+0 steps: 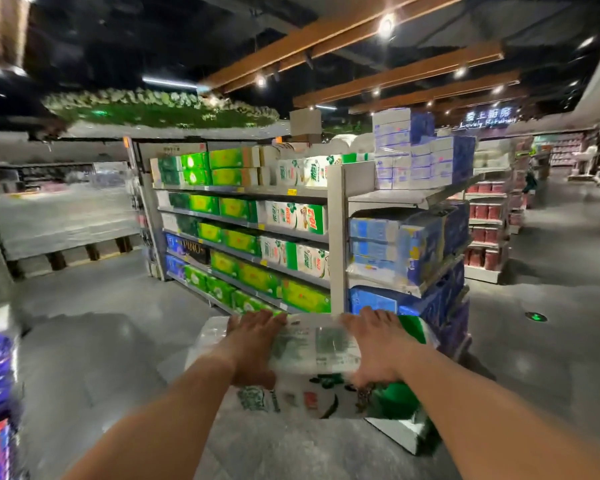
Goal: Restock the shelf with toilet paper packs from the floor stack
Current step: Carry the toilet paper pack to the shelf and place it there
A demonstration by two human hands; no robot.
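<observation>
Head view, store aisle, end of a gondola. Person has both hands on one white-and-green toilet paper pack (312, 344), clear wrap. Left hand (253, 344) lies flat over the pack's left part, fingers reaching over the far edge, thumb tucked under the near edge. Right hand (378, 348) does the same on the right part. So both hands are closed on the pack, clamping it from the sides and top. That makes sense: the pack is wide and soft, and one hand would let it sag.

The pack sits on or just above more packs in the floor stack (388, 410), printed faces and a green corner showing under it. Can't tell whether it is already lifted clear; edges are blurred.

Shelf (336, 244) stands just beyond the stack, with green and white packs on the left face, blue packs (406, 244) on the end face. Stack is parked right beside the shelf to keep carries short. Likely step: picking up one pack, placement not yet done. Target gap not evident from here.
</observation>
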